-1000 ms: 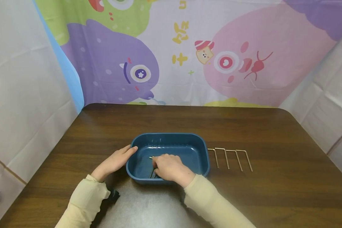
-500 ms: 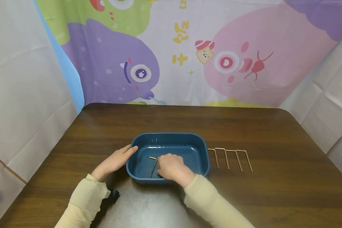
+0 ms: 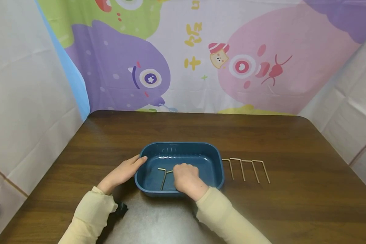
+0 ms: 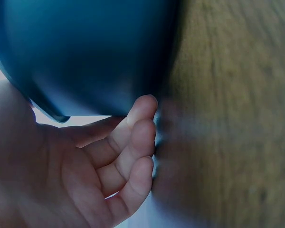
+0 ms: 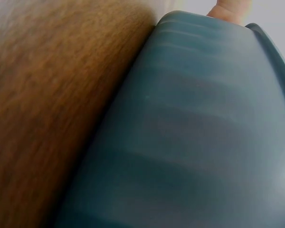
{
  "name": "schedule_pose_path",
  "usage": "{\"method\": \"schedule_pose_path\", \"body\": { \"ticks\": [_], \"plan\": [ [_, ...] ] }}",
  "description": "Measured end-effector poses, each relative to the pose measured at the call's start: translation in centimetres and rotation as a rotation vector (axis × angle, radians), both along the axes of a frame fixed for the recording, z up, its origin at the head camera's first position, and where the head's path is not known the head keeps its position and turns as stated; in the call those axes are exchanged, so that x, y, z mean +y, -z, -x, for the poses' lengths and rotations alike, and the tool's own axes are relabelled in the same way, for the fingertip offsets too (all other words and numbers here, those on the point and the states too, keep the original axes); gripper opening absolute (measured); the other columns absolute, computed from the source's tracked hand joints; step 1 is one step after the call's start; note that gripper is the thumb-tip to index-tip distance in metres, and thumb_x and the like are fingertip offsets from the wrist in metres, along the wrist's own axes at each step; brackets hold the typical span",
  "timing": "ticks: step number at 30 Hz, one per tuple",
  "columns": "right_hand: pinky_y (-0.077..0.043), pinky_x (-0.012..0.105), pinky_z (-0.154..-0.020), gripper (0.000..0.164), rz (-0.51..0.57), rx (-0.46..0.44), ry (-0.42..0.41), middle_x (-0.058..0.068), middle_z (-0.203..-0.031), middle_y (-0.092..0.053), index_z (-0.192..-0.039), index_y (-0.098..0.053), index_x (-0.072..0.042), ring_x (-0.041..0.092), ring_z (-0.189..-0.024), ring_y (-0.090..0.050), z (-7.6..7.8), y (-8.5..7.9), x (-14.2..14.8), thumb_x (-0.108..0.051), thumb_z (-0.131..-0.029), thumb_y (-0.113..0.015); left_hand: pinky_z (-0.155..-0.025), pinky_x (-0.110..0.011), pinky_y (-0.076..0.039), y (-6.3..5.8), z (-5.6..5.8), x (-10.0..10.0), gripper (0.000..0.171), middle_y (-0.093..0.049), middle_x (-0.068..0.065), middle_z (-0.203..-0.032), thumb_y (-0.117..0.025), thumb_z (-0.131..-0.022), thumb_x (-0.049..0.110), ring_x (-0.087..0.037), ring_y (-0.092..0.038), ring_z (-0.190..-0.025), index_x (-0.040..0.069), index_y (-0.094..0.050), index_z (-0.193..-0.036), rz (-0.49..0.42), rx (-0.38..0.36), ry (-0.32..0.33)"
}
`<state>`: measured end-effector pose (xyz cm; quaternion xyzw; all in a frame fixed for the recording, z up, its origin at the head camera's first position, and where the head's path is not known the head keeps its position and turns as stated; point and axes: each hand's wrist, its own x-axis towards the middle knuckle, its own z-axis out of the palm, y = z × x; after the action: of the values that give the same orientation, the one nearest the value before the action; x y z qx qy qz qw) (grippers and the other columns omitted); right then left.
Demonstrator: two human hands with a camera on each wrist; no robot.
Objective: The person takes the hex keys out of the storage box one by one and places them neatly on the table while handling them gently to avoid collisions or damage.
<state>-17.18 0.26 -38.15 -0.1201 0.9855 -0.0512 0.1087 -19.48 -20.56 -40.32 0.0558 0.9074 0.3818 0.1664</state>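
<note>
A blue rectangular container (image 3: 183,194) stands on the wooden table. At its left end, my left hand (image 3: 123,172) holds the wall, thumb over the rim and fingers (image 4: 141,137) bent against the outside. My right hand (image 3: 187,179) reaches inside over the front rim, fingers curled and their tips hidden. From its left side pokes the short arm of a brass-coloured hex key (image 3: 169,171); the rest is hidden by the hand. Just left of it, another hex key (image 3: 163,179) lies on the container floor. The right wrist view shows mainly the container's outer wall (image 5: 180,118).
Several more hex keys (image 3: 255,171) lie in a row on the table (image 3: 305,189), right of the container. A black object (image 3: 121,209) sits by the left sleeve. Behind the table hangs a cartoon-print cloth (image 3: 195,91); pale walls flank both sides.
My right hand has shifted slightly right inside the container, uncovering the left hex key. A second key's short arm now shows beside the hand. My left hand stays put.
</note>
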Motion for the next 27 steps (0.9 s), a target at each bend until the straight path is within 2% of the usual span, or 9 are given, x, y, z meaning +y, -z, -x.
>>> {"method": "schedule_pose_path", "body": {
  "ticks": [9, 17, 23, 27],
  "plan": [
    [-0.046, 0.034, -0.050, 0.005, -0.026, 0.062, 0.015, 0.007, -0.075, -0.064, -0.079, -0.068, -0.009, 0.020, -0.065, -0.058, 0.11, 0.34, 0.03, -0.008, -0.076, -0.064, -0.103, -0.056, -0.025, -0.01, 0.02, -0.04, 0.080, -0.026, -0.024, -0.145, -0.026, -0.093, 0.058, -0.040, -0.027, -0.132, -0.004, -0.019, -0.142, -0.001, 0.004, 0.005],
    [-0.049, 0.035, -0.053, 0.029, -0.030, 0.094, 0.046, 0.011, -0.085, -0.065, -0.103, -0.061, -0.003, 0.024, -0.075, -0.063, 0.03, 0.15, 0.25, -0.012, -0.076, -0.066, -0.103, -0.056, -0.026, 0.15, 0.14, -0.03, 0.077, -0.026, -0.024, -0.145, -0.027, -0.094, 0.055, -0.039, -0.027, -0.132, -0.004, -0.018, -0.142, -0.013, 0.002, 0.014],
    [-0.048, 0.034, -0.052, 0.010, -0.029, 0.080, 0.043, 0.008, -0.079, -0.065, -0.086, -0.067, -0.007, 0.020, -0.068, -0.059, 0.00, -0.16, 0.64, -0.008, -0.077, -0.065, -0.103, -0.054, -0.027, -0.06, 0.05, -0.01, 0.075, -0.027, -0.024, -0.144, -0.028, -0.095, 0.053, -0.038, -0.029, -0.131, -0.004, -0.019, -0.142, -0.004, -0.001, 0.002],
    [-0.048, 0.035, -0.052, 0.011, 0.014, 0.086, 0.033, 0.009, -0.079, -0.063, -0.087, -0.065, -0.005, 0.020, -0.066, -0.057, 0.01, -0.38, 0.96, -0.008, -0.077, -0.065, -0.101, -0.053, -0.031, -0.19, -0.13, 0.08, 0.075, -0.031, -0.024, -0.142, -0.028, -0.095, 0.053, -0.038, -0.036, -0.128, -0.004, -0.020, -0.142, 0.005, 0.004, 0.002]
  ]
}}
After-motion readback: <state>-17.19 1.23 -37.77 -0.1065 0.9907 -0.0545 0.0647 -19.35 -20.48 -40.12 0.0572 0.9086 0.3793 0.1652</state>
